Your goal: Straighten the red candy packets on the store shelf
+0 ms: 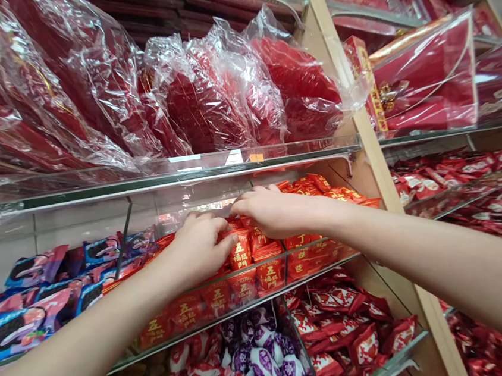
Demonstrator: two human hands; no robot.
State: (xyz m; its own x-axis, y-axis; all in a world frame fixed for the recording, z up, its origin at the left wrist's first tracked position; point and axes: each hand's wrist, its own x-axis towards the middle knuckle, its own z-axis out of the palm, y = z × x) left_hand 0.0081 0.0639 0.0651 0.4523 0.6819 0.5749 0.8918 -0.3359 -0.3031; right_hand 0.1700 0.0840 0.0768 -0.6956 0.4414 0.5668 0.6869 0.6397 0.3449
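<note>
My left hand is among the red snack packets, its fingers curled and its thumb against an upright red packet with gold characters. Just to the right, my right hand bends over another red packet, fingers pointing left and closed round its top. The far fingertips of both hands are partly hidden. More red packets stand in rows behind the clear front strip of the shelf.
Blue and pink cookie packets lie left of a clear divider. Below are purple-wrapped candies and red-wrapped candies. A glass shelf edge with plastic-wrapped red goods hangs above. A wooden upright stands at right.
</note>
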